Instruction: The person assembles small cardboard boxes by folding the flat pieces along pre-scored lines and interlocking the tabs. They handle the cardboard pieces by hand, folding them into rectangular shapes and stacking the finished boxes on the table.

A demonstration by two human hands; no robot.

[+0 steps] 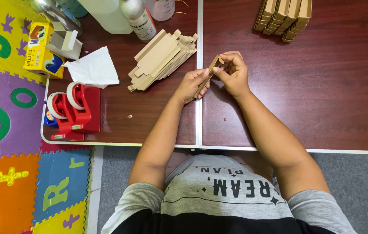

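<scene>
Cardboard piece (211, 72), pinched between left hand (192, 85) and right hand (234, 73) just right of the flat stack (162, 58), could crease crooked if either grip slips.

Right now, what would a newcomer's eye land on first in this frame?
First, the two hands at the table's centre: the left hand and right hand together hold a small brown cardboard piece. Next, the red tape dispensers at the table's left edge, and the fanned stack of flat cardboard blanks just left of the hands.
</scene>
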